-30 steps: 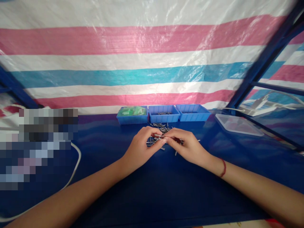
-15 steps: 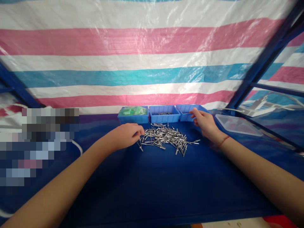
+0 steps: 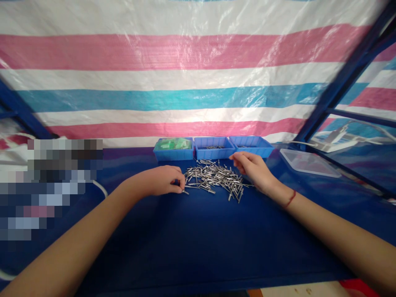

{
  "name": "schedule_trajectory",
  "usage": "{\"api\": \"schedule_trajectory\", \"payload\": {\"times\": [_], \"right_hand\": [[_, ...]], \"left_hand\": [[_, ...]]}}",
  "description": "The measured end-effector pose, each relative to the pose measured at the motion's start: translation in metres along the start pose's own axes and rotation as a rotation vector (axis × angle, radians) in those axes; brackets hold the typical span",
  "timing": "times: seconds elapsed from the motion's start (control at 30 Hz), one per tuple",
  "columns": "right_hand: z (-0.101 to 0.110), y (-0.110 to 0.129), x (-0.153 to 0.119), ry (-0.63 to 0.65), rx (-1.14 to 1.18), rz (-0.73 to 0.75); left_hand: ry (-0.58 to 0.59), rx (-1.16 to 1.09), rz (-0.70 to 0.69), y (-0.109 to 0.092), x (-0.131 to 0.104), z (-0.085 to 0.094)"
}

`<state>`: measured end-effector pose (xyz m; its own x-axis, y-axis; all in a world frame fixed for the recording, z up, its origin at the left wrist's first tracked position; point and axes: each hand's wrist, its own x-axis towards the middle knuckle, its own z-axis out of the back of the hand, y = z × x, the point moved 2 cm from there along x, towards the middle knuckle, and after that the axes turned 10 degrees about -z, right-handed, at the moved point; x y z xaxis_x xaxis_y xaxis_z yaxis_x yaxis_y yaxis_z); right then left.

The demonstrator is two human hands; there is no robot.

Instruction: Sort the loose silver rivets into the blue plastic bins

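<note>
A loose pile of silver blind rivets (image 3: 216, 176) lies on the blue tabletop. At the pile's left edge, my left hand (image 3: 168, 180) pinches a rivet (image 3: 185, 192) between thumb and fingers, the shank poking out past the fingertips. My right hand (image 3: 252, 168) hovers over the pile's right side, just in front of the blue bins, fingers loosely bent and apart with nothing visible in them. Behind the pile stand a middle blue bin (image 3: 214, 154) with some rivets and a right blue bin (image 3: 254, 151) holding a few.
A left blue bin (image 3: 173, 155) contains green-tinted plastic packets. Right of the bins lies a clear plastic lid (image 3: 309, 162). A white power strip (image 3: 335, 140) and cable sit beyond the blue frame post (image 3: 337, 82). Striped sheeting (image 3: 185, 99) hangs behind. The left side is pixelated.
My right hand has moved left and down from the right bin to above the pile. The left hand has lowered slightly, its fingertips closing on a rivet at the pile's edge.
</note>
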<state>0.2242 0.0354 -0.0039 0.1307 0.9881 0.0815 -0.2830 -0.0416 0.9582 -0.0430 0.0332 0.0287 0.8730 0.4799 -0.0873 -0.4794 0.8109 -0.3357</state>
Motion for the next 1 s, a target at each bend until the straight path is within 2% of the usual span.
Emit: {"api": "schedule_trajectory", "payload": {"times": [0.1, 0.23, 0.37, 0.43, 0.57, 0.67, 0.77, 1.0], "right_hand": [[-0.008, 0.009, -0.013, 0.07, -0.19, 0.145], [-0.024, 0.021, -0.039, 0.253, -0.358, 0.341], [-0.034, 0.027, -0.056, 0.303, -0.462, 0.459], [-0.036, 0.027, -0.058, 0.306, -0.479, 0.498], [-0.035, 0.023, -0.054, 0.312, -0.402, 0.428], [-0.034, 0.021, -0.053, 0.331, -0.324, 0.357], [-0.034, 0.02, -0.053, 0.348, -0.29, 0.327], [-0.037, 0.02, -0.054, 0.408, -0.238, 0.286]], "left_hand": [[-0.044, 0.026, -0.039, -0.003, 0.001, -0.001], [-0.173, 0.022, -0.054, -0.018, 0.005, 0.0], [-0.376, -0.031, -0.121, -0.041, 0.014, -0.005], [-0.486, -0.113, -0.103, -0.047, 0.019, -0.011], [-0.693, -0.378, -0.013, -0.048, 0.026, -0.025], [-0.792, -0.526, 0.01, -0.046, 0.029, -0.032], [-0.826, -0.585, 0.007, -0.045, 0.03, -0.034], [-0.825, -0.58, -0.006, -0.047, 0.029, -0.033]]}}
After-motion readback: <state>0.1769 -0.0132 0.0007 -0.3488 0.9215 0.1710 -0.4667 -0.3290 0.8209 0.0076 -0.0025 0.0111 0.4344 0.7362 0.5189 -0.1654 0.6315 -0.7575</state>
